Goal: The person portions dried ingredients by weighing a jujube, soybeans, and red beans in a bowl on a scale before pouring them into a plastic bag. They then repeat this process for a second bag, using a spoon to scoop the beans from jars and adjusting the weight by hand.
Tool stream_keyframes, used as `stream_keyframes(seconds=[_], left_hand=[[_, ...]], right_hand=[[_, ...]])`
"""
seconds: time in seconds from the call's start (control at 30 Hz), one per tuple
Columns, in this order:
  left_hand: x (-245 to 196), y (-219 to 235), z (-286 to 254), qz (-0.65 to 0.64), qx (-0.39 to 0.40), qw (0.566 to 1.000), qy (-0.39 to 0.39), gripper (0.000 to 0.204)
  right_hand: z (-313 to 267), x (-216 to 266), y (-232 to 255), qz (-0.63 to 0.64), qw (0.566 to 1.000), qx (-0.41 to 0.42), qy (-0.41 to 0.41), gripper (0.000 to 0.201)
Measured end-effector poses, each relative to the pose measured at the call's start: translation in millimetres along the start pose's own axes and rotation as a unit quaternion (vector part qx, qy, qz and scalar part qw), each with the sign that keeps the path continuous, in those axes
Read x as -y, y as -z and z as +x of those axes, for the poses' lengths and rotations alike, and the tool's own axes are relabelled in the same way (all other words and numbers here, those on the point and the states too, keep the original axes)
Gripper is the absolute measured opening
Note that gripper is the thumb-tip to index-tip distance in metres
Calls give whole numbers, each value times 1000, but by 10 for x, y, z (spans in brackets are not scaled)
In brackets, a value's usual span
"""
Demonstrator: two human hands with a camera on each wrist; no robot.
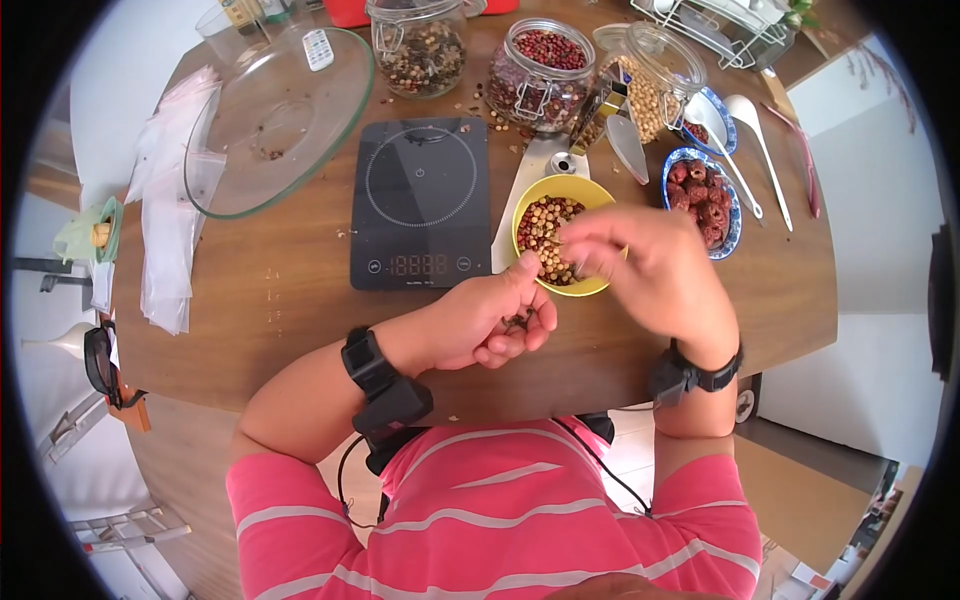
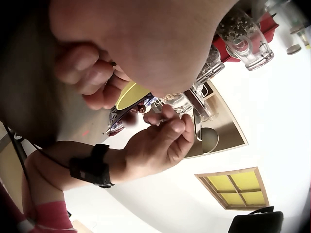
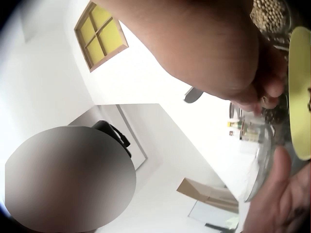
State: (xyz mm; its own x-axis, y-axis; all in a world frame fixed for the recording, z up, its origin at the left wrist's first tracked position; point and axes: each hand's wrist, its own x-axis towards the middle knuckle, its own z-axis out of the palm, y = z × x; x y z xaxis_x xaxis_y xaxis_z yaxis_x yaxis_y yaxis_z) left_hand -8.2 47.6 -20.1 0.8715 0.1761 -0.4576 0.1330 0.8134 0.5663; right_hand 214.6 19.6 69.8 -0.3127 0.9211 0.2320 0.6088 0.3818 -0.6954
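Observation:
A yellow bowl (image 1: 588,288) holds pale beans mixed with dark red ones. Over its right side is the right hand (image 1: 655,270), fingers bent toward the thumb; in the right wrist view a small pale piece (image 3: 265,102) shows between its fingertips. Palm up at the bowl's lower left edge, the left hand (image 1: 490,318) cups small dark bits (image 1: 520,320) in its curled fingers, its thumb beside the rim. The left wrist view shows the curled left fingers (image 2: 90,73) near the yellow bowl (image 2: 130,96) and the right hand (image 2: 158,145) beyond.
Left of the bowl lies a black scale (image 1: 420,250). Behind stand jars of dark mix (image 1: 420,60), red beans (image 1: 540,90) and pale beans (image 1: 645,100). A blue-rimmed dish (image 1: 735,225) of dried red fruit, spoons (image 1: 765,160), a glass plate (image 1: 270,190) and plastic bags (image 1: 165,260) lie around.

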Motion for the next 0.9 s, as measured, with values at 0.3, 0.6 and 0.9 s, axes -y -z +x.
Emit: stream_keyframes(seconds=[0.3,0.6,0.9], left_hand=[[8,11,-8,-23,-1,1000,-8,78],[-13,-46,-29,22,-19,1000,-2,73],[10,-33,-29,45,-14,999,-11,72]], right_hand=[[-4,-30,34,-156,988,6,-3,25],[-9,-231,-242,-405,907,92,-66,20],[42,-312,-148,-368,929,34,-21,7]])
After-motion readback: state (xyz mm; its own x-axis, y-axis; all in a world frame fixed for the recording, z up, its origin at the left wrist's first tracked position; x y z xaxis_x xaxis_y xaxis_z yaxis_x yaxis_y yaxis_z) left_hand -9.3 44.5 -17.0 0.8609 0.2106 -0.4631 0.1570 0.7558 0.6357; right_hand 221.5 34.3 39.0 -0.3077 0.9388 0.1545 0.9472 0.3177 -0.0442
